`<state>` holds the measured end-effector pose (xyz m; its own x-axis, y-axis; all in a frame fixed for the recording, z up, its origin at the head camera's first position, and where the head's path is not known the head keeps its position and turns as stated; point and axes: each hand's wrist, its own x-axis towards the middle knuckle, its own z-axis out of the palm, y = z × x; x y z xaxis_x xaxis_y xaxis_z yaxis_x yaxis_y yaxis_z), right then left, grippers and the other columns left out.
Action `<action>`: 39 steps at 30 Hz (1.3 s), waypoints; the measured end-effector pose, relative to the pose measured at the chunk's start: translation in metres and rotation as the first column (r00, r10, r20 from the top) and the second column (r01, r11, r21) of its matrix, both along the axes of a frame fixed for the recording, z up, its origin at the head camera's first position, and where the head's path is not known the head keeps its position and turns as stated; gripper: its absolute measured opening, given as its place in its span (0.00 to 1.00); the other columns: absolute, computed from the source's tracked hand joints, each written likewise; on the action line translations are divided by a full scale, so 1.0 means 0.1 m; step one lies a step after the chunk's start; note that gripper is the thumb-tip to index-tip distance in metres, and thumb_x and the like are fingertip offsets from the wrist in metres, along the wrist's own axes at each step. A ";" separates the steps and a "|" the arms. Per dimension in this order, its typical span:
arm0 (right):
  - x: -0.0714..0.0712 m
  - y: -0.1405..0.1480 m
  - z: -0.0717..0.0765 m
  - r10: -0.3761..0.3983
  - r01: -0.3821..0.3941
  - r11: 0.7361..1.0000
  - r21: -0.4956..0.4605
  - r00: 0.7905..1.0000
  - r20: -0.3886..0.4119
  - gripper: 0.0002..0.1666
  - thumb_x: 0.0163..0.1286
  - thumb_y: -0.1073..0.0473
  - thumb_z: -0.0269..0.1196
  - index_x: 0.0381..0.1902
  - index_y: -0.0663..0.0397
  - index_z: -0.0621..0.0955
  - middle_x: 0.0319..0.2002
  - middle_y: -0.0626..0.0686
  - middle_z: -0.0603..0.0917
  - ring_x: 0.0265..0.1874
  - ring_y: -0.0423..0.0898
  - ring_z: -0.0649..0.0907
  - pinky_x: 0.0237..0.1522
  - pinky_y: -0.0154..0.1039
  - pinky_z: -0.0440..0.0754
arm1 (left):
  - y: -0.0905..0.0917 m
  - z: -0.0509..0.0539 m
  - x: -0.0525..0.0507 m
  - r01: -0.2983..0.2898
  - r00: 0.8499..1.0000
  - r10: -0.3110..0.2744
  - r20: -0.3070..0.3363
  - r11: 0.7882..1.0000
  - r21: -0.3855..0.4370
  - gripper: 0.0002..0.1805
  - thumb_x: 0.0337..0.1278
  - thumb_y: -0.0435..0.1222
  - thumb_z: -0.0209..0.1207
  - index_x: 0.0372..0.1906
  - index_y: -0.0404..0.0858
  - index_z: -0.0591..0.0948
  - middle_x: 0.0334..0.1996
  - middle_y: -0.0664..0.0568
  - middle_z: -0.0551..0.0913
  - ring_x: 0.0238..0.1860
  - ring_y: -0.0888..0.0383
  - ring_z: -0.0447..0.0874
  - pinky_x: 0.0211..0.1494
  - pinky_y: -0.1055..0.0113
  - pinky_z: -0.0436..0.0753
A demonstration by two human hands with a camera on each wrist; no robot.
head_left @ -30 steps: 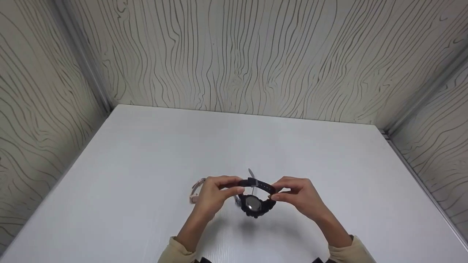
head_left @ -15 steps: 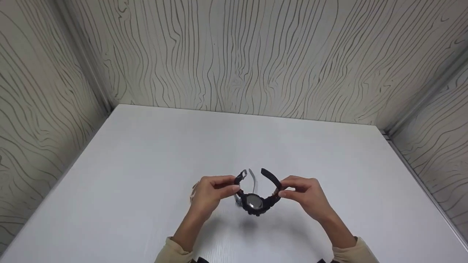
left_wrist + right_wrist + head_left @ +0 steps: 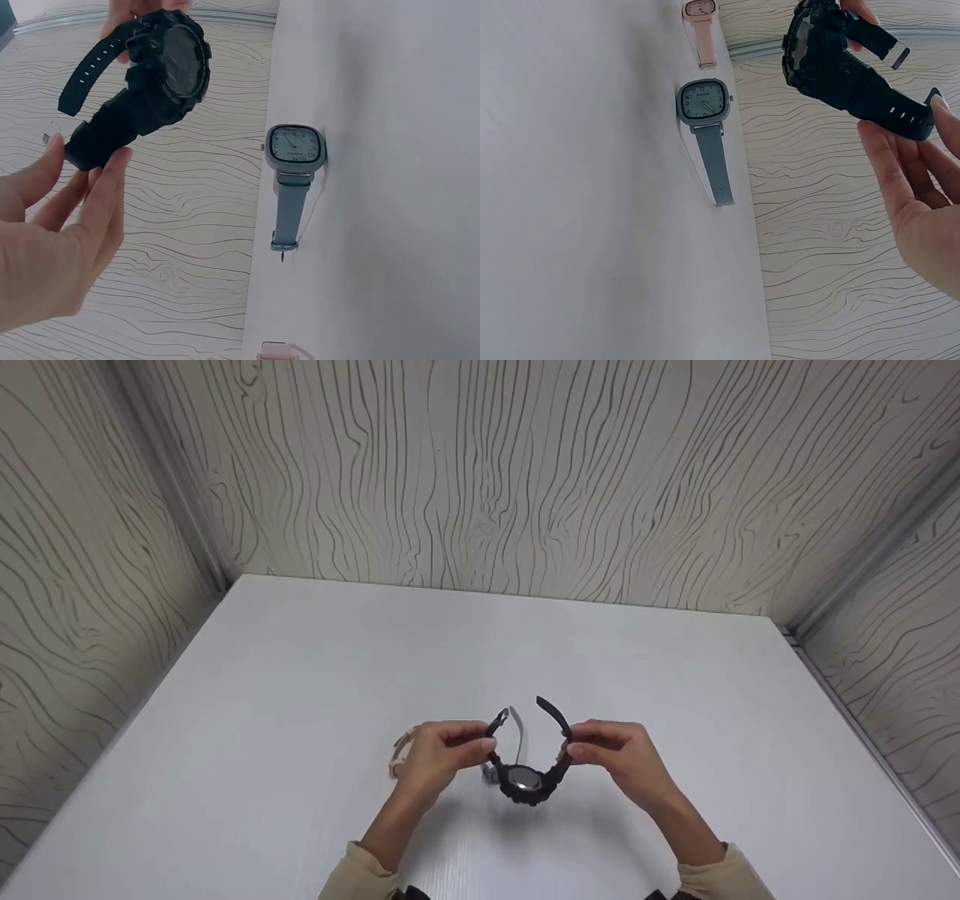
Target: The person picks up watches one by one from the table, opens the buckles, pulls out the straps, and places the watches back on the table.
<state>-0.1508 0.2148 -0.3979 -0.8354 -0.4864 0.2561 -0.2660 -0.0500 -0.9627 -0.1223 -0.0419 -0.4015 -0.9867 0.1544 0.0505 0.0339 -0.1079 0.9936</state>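
Observation:
A black wristwatch (image 3: 524, 781) with a round face hangs above the table between my two hands, its strap unfastened and the two ends apart. My left hand (image 3: 435, 754) pinches the buckle half of the strap between thumb and fingers. On the other side, my right hand (image 3: 619, 757) pinches the half with the holes. Both wrist views show the black watch (image 3: 169, 67) tilted in the air. Beneath it lies a grey-blue watch (image 3: 703, 101) with a square face, partly hidden by the black one in the head view.
A pink watch (image 3: 397, 765) lies left of the grey-blue one, partly behind my left hand. The white table (image 3: 300, 675) ends at wood-patterned panels (image 3: 480, 472) at the back and on both sides.
The black watch's strap was closed in a loop a second ago; its ends have come apart. Since half a second ago my right hand has shifted slightly left.

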 end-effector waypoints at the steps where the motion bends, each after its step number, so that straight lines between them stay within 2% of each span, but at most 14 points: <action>1: 0.00 0.00 -0.01 0.003 -0.003 1.000 0.002 1.000 0.006 0.12 0.60 0.72 0.59 0.42 0.74 0.78 0.33 0.65 0.81 0.33 0.52 0.84 0.41 0.50 0.79 | 0.01 -0.01 -0.01 0.006 1.000 -0.006 0.007 1.000 0.005 0.17 0.50 0.30 0.63 0.45 0.25 0.79 0.35 0.43 0.82 0.38 0.52 0.83 0.43 0.65 0.80; 8: -0.02 0.01 -0.09 -0.066 0.061 0.997 0.044 0.990 0.127 0.16 0.62 0.68 0.59 0.45 0.77 0.75 0.35 0.65 0.80 0.34 0.57 0.83 0.40 0.51 0.79 | 0.10 -0.09 -0.12 0.023 0.997 -0.025 0.073 0.999 0.024 0.16 0.53 0.31 0.61 0.44 0.23 0.78 0.34 0.43 0.82 0.35 0.52 0.83 0.41 0.63 0.81; 13: -0.06 0.03 -0.16 -0.117 0.111 0.993 0.038 0.968 0.221 0.18 0.62 0.67 0.60 0.46 0.77 0.74 0.37 0.67 0.77 0.35 0.56 0.83 0.40 0.52 0.79 | 0.16 -0.14 -0.19 0.006 0.989 -0.005 0.147 1.000 -0.007 0.16 0.54 0.35 0.60 0.43 0.25 0.79 0.33 0.45 0.81 0.34 0.54 0.83 0.40 0.63 0.81; 17: -0.08 0.06 -0.17 -0.149 0.143 0.989 0.042 0.946 0.289 0.18 0.62 0.66 0.60 0.47 0.76 0.75 0.37 0.63 0.78 0.35 0.55 0.83 0.41 0.52 0.79 | 0.22 -0.17 -0.23 0.005 0.984 -0.004 0.177 1.000 -0.006 0.15 0.55 0.34 0.60 0.42 0.25 0.79 0.33 0.45 0.80 0.35 0.54 0.83 0.40 0.63 0.81; 23: -0.12 0.12 -0.21 -0.170 0.172 0.985 0.026 0.919 0.355 0.12 0.62 0.66 0.61 0.43 0.67 0.80 0.35 0.58 0.80 0.35 0.52 0.83 0.40 0.52 0.79 | 0.32 -0.20 -0.30 0.024 0.977 -0.027 0.212 1.000 0.015 0.13 0.58 0.31 0.57 0.42 0.23 0.78 0.31 0.45 0.80 0.34 0.54 0.82 0.40 0.62 0.81; 29: -0.18 0.21 -0.26 -0.176 0.187 0.982 0.015 0.892 0.416 0.08 0.62 0.67 0.60 0.38 0.58 0.83 0.33 0.55 0.82 0.34 0.50 0.83 0.40 0.50 0.80 | 0.40 -0.22 -0.35 0.045 0.960 -0.056 0.275 0.998 0.044 0.13 0.64 0.30 0.50 0.46 0.23 0.75 0.36 0.43 0.80 0.40 0.52 0.81 0.46 0.62 0.79; 34: -0.23 0.28 -0.28 -0.205 0.221 0.975 0.017 0.867 0.455 0.07 0.62 0.66 0.60 0.37 0.58 0.83 0.33 0.56 0.82 0.34 0.50 0.83 0.40 0.49 0.80 | 0.47 -0.25 -0.37 0.063 0.945 -0.094 0.314 0.992 0.108 0.17 0.67 0.32 0.45 0.52 0.21 0.70 0.44 0.36 0.78 0.47 0.49 0.79 0.51 0.60 0.76; 39: -0.27 0.35 -0.30 -0.198 0.226 0.974 0.001 0.848 0.492 0.07 0.63 0.67 0.59 0.37 0.59 0.83 0.32 0.56 0.82 0.33 0.51 0.83 0.39 0.48 0.81 | 0.56 -0.28 -0.39 0.042 0.922 -0.113 0.371 0.980 0.193 0.20 0.68 0.33 0.44 0.56 0.20 0.66 0.50 0.33 0.74 0.51 0.46 0.75 0.55 0.57 0.73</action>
<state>-0.1773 0.2498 -0.4283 -0.9413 -0.2803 -0.1882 0.2242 -0.1024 -0.9691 -0.1615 0.0137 -0.4292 -0.9224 0.2546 -0.2905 -0.3564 -0.2709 0.8942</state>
